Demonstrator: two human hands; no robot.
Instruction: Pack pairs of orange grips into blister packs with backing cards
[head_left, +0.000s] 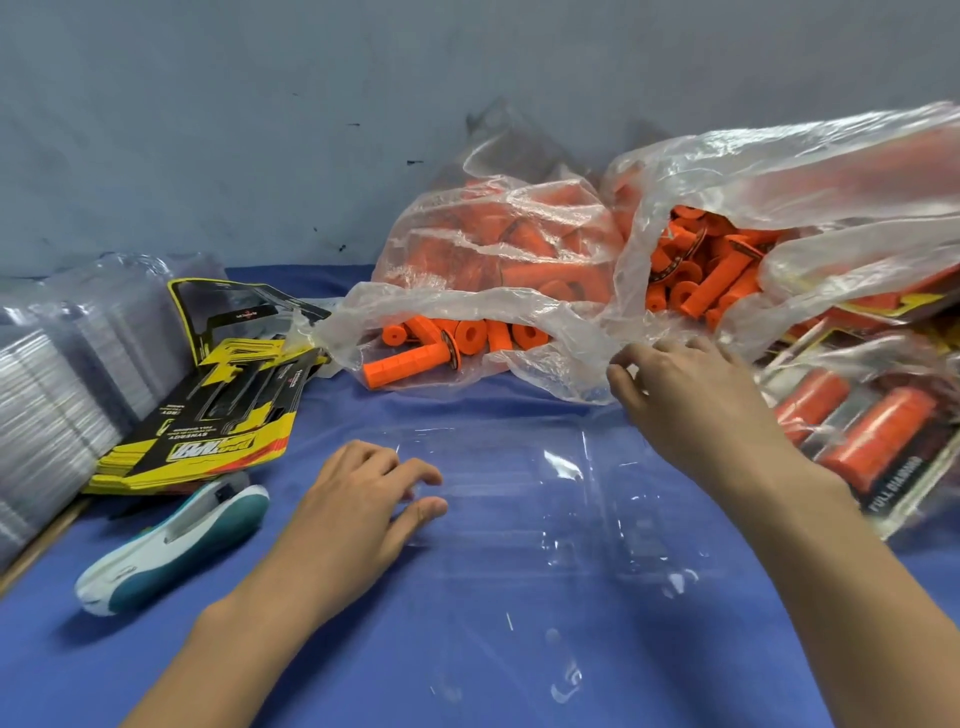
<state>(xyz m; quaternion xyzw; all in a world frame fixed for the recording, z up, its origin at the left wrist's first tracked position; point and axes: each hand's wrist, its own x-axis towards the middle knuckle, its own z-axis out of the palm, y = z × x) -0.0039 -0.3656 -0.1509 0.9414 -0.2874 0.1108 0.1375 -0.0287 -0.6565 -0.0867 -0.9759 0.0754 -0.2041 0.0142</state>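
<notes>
An empty clear blister pack (545, 519) lies open on the blue cloth in front of me. My left hand (358, 504) rests on its left edge with loosely bent fingers and holds nothing. My right hand (691, 395) hovers at the pack's far right corner, fingers spread near the crumpled edge of a clear plastic bag (519, 306). That bag holds several orange grips (410, 358). A second bag (810, 182) to the right holds more orange grips (717, 280). A stack of yellow and black backing cards (208, 431) lies at the left.
A stack of empty clear blisters (57, 395) stands at the far left. A white and teal stapler (176, 540) lies beside the cards. Finished packs with orange grips (872, 441) are piled at the right. A grey wall closes the back.
</notes>
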